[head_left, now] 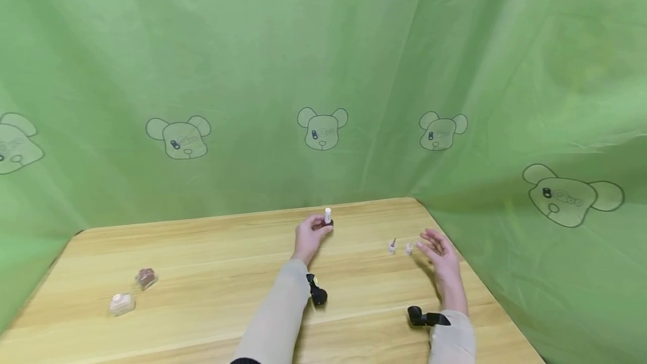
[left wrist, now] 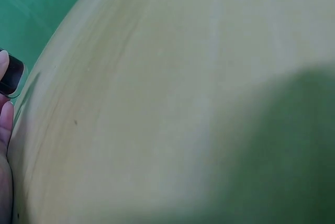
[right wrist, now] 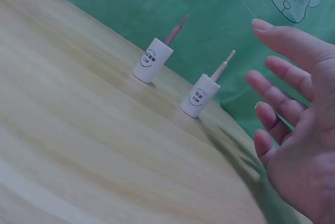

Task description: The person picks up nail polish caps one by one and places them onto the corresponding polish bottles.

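Observation:
Near the table's far edge, my left hand (head_left: 309,237) pinches a dark nail polish bottle (left wrist: 13,79) with a white cap (head_left: 328,215) on top. In the left wrist view only the fingers and the dark glass show. My right hand (head_left: 443,263) hovers with fingers spread, holding nothing. Beside it, two white nail polish caps stand on the table with their brushes upward. The nearer cap (right wrist: 200,96) has a pale brush, the other cap (right wrist: 152,60) a pinkish-brown one. A small gap separates the right fingertips from the nearer cap.
On the left part of the wooden table (head_left: 212,296) are a pinkish-brown nail polish bottle (head_left: 146,278) and a whitish bottle (head_left: 122,304). A green curtain (head_left: 253,72) with bear-head prints hangs behind the table and along its right side.

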A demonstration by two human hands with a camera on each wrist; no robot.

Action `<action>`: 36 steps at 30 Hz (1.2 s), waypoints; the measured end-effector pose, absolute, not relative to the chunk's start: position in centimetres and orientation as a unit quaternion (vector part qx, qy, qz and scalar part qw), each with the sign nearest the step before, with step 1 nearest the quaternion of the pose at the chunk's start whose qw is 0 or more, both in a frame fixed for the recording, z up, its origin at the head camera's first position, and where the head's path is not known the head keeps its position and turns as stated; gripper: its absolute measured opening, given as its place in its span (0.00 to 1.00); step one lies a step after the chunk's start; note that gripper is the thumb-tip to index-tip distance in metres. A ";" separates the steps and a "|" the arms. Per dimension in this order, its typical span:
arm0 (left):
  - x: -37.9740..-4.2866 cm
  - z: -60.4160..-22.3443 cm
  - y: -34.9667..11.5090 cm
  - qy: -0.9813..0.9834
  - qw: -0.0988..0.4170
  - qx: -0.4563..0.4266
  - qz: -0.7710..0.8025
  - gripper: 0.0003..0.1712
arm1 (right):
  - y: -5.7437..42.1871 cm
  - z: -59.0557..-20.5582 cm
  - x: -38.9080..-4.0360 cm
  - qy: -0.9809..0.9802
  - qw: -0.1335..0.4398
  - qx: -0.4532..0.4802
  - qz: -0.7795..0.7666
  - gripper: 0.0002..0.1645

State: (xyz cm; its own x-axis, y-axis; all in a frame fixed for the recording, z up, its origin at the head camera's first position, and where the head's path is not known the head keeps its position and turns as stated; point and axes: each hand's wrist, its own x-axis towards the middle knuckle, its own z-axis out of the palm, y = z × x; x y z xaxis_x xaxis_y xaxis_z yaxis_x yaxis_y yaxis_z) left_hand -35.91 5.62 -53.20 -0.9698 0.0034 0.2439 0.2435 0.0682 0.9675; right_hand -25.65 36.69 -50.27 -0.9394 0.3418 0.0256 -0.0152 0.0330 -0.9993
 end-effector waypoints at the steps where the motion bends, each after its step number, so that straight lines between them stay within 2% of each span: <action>1: -36.0 -53.2 5.7 -0.727 0.087 -0.086 -0.676 0.15 | 36.8 -50.4 -25.6 -0.715 0.117 -0.110 0.680 0.39; 6: -36.4 -53.1 5.9 -0.739 0.085 -0.087 -0.662 0.15 | 37.0 -50.9 -25.6 -0.758 0.066 -0.090 0.643 0.43; 15: -36.6 -52.8 6.0 -0.754 0.095 -0.080 -0.645 0.15 | 36.9 -50.8 -26.0 -0.820 0.029 -0.089 0.564 0.43; 25: -36.7 -53.2 6.3 -0.751 0.095 -0.088 -0.647 0.14 | 36.2 -51.1 -26.1 -0.855 0.044 -0.102 0.506 0.34; 32: -36.4 -53.2 6.2 -0.743 0.124 -0.116 -0.647 0.13 | 35.8 -51.4 -26.2 -0.854 0.053 -0.106 0.507 0.31; 36: -36.5 -53.0 6.4 -0.750 0.107 -0.096 -0.645 0.14 | 35.8 -51.4 -26.4 -0.851 0.061 -0.116 0.508 0.29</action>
